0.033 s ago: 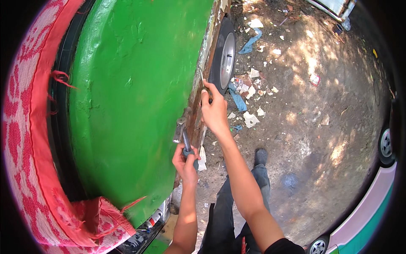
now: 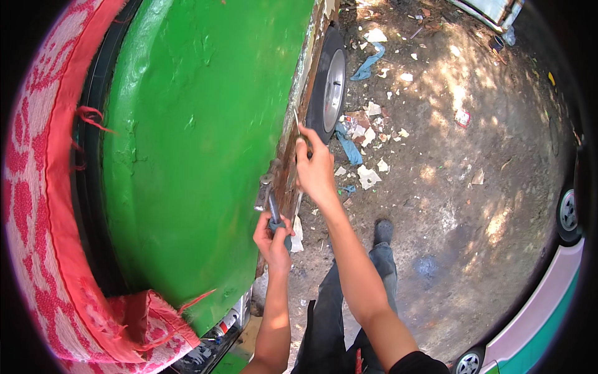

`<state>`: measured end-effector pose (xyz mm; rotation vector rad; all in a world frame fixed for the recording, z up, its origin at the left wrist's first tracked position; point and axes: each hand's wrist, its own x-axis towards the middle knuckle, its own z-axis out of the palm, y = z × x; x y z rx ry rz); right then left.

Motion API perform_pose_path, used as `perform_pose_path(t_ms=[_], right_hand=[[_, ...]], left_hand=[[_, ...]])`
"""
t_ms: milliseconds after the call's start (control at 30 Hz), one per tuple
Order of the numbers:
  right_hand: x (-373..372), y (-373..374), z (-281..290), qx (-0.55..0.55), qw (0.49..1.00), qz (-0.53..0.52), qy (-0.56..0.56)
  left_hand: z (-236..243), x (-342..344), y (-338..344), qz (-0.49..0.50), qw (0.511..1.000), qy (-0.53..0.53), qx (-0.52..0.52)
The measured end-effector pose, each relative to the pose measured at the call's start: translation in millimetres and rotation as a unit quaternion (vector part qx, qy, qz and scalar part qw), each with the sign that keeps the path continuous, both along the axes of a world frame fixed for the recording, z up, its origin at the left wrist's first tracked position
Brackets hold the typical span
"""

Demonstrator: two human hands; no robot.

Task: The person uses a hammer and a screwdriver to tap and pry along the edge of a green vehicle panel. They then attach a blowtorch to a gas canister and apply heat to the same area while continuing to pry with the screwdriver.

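Note:
In my left hand (image 2: 273, 246) is a hammer (image 2: 265, 192), my fingers closed round its dark grip. Its worn metal head lies over the border of a glossy green vehicle panel (image 2: 199, 124). Farther along, my right hand (image 2: 316, 171) pinches a thin metal tool (image 2: 297, 117). Only its slim end shows past my fingertips, against the panel's rusty, peeling edge strip (image 2: 290, 177); the tool's exact kind is hidden by my hand. Hammer and thin tool are apart.
A wheel (image 2: 334, 81) stands beside the panel's edge. Pale flakes (image 2: 369, 177) and blue cloth strips (image 2: 349, 144) litter the dirt ground (image 2: 448, 187). A red patterned cloth (image 2: 56, 249) drapes along the left. Another vehicle (image 2: 536, 305) is at the lower right.
My right hand has shifted very slightly toward me, and a little more of the thin tool shows. The left hand and hammer look the same.

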<state>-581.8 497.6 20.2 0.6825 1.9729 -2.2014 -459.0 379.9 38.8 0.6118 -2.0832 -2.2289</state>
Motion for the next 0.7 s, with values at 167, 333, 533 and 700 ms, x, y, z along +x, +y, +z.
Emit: perform_pose_path(t_ms=[167,333,533,700], right_hand=[[-11.6,-4.3,-13.4,0.051,0.997,-0.037,0.051],[-1.2,-6.7,-1.5,0.016,1.000,0.008,0.010],[-24.5,7.0,33.4,-0.078,0.992,0.022,-0.098],[1.6,-0.3,9.4,-0.015,0.998,0.046,-0.040]], left_hand=[[0.2,-9.4,10.2,0.008,1.000,-0.005,0.011],[-1.9,-4.2,2.0,-0.005,1.000,0.001,-0.013],[-2.0,-2.3,2.9,0.000,1.000,-0.005,-0.018],[-5.5,-2.2,11.9,0.002,1.000,-0.012,-0.009]])
